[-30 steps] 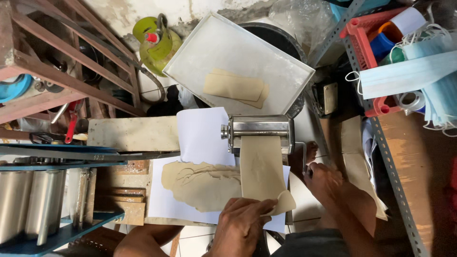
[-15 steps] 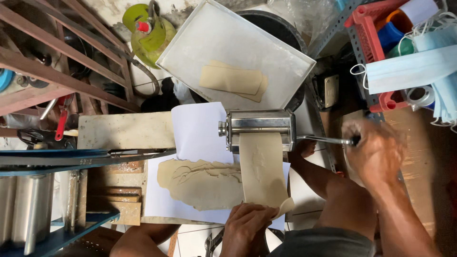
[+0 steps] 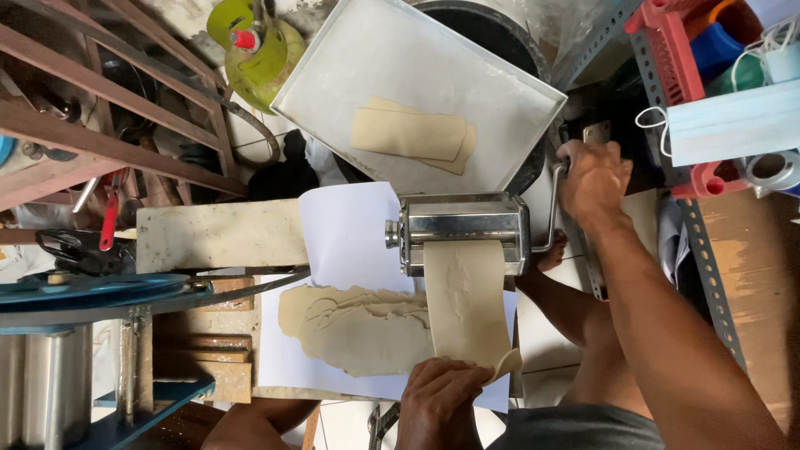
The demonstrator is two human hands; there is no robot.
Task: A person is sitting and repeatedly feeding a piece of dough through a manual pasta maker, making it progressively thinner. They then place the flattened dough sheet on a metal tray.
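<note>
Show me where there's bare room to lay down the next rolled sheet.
Bare room: the metal tray left of its folded dough sheets, and the white paper left of the pasta roller. Crowded: below the roller, where the dough strip, left hand and rough dough slab fill the paper.

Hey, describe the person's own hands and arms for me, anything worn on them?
Both are bare: the left hand and the right hand show no gloves, rings or watch. The right forearm is uncovered along its whole visible length, with no sleeve in view. Only a little of the left arm shows.
</note>
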